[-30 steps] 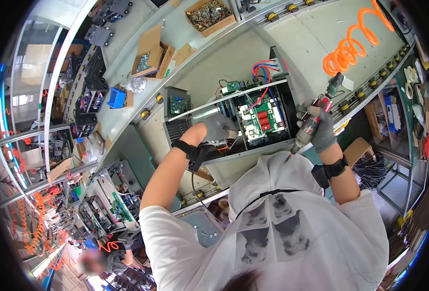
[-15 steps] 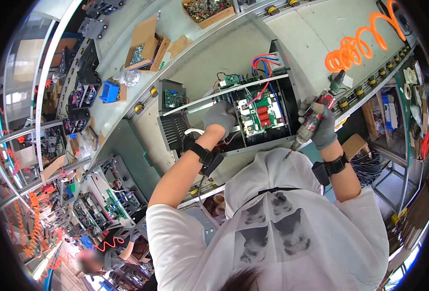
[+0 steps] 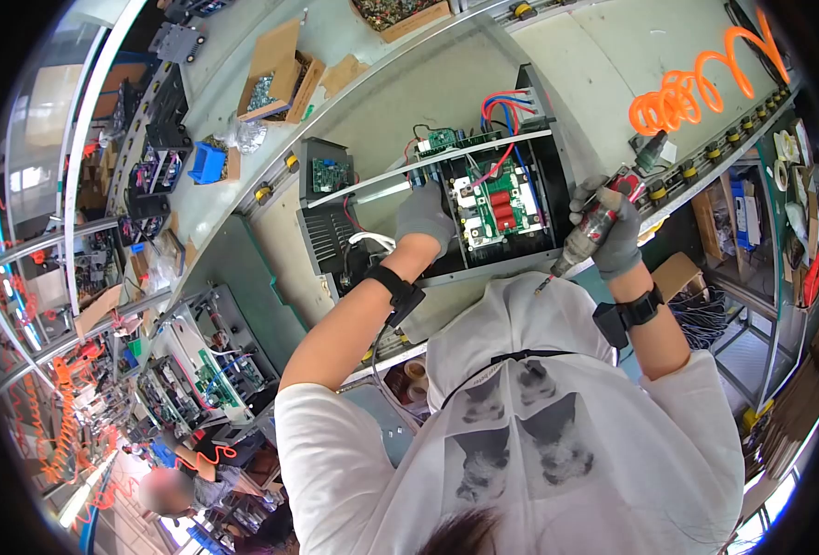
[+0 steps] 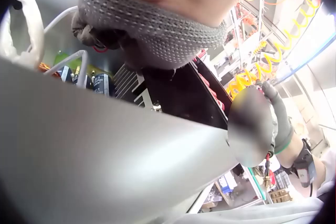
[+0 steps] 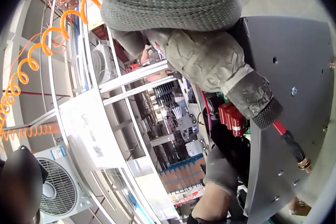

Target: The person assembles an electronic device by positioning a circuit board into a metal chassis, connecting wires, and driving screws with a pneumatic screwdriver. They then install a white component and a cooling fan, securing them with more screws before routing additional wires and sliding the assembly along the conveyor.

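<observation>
A dark metal enclosure [image 3: 497, 266] lies on the work surface with its inside exposed. Inside sits a green circuit board [image 3: 477, 242] with red components [image 3: 502, 211]. My gloved left hand [image 3: 426, 217] reaches into the compartment left of that board, below the metal crossbar [image 3: 377, 191]; its fingertips are hidden, and I cannot tell whether they hold anything. White cables [image 3: 369, 240] lie beside that wrist. At the enclosure's right end, my gloved right hand [image 3: 615, 239] grips a tape-wrapped power screwdriver [image 3: 583, 239]. Its bit [image 5: 303, 165] points toward my body, outside the enclosure wall.
An orange coiled hose [image 3: 668, 106] hangs at the upper right. Rollers [image 3: 710, 157] line the bench edge. Cardboard boxes of small parts [image 3: 284, 83] and a blue bin [image 3: 208, 163] stand at the back left. Another person [image 3: 187, 486] works at the lower left.
My left hand has moved rightward and deeper into the enclosure, uncovering the white cables behind it. The right hand keeps its grip on the screwdriver, almost in the same place.
</observation>
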Available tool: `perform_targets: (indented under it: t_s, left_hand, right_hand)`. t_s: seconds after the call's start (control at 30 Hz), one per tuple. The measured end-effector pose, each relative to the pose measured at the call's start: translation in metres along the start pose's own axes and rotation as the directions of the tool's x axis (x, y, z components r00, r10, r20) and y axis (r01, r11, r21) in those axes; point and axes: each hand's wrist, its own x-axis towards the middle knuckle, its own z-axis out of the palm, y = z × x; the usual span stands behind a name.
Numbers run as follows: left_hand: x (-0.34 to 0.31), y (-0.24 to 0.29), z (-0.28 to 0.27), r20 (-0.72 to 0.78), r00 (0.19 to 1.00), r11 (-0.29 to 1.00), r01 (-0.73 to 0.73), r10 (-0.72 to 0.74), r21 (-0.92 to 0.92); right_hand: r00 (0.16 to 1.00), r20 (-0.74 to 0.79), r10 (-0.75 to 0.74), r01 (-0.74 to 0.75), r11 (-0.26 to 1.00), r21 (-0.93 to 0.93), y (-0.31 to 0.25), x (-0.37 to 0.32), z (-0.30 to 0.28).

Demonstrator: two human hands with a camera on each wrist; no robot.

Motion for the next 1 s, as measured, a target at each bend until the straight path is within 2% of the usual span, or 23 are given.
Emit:
perform_targets:
  t_s: [0.07,0.23,0.47,0.53,0.63,0.67,0.8,0.9,0.97,1.0]
  left_hand:
    - [-0.002,0.002,-0.002,0.007,0.998,0.998,0.064,-0.064,-0.025]
    - [0.0,-0.004,0.0,-0.004,1.0,1.0,0.007,-0.007,-0.025]
    - [0.003,-0.008,0.0,0.019,1.0,0.995,0.014,-0.012,-0.101]
    - [0.004,-0.011,0.006,-0.038,0.998,0.996,-0.052,0.05,-0.075]
    - [0.009,-0.014,0.001,-0.003,0.993,0.988,-0.115,0.116,-0.099]
    - [0.01,-0.013,-0.002,0.044,0.994,0.99,-0.099,0.104,-0.096]
    - [0.005,-0.011,0.006,-0.019,0.998,0.995,-0.055,0.054,-0.082]
    - [0.006,-0.01,0.007,-0.016,0.999,0.997,-0.038,0.037,-0.063]
    - [0.007,-0.008,0.005,0.016,0.999,0.998,-0.029,0.03,-0.053]
    - [0.008,-0.01,0.008,-0.004,0.999,0.997,-0.039,0.039,-0.069]
  right_hand:
    - [1.0,0.002,0.007,-0.007,1.0,-0.003,0.0,0.001,-0.001]
    - [0.999,0.028,0.018,-0.018,1.0,-0.002,0.0,0.002,-0.003]
    - [1.0,0.024,0.018,-0.018,1.0,0.016,0.0,0.003,-0.004]
    - [1.0,0.022,0.019,-0.02,1.0,0.017,0.001,0.004,-0.004]
    - [1.0,0.03,-0.01,0.011,1.0,-0.011,0.004,0.004,-0.004]
    - [0.999,0.042,-0.011,0.011,1.0,-0.004,0.004,0.004,-0.004]
    - [0.998,0.067,-0.002,0.001,1.0,0.012,0.001,0.002,0.001]
    - [0.996,0.086,0.014,-0.008,0.998,-0.065,-0.006,-0.001,0.011]
    - [0.998,0.056,0.024,-0.021,0.998,-0.054,-0.018,-0.008,0.038]
    - [0.989,0.144,-0.02,0.022,1.0,-0.014,-0.025,-0.006,0.053]
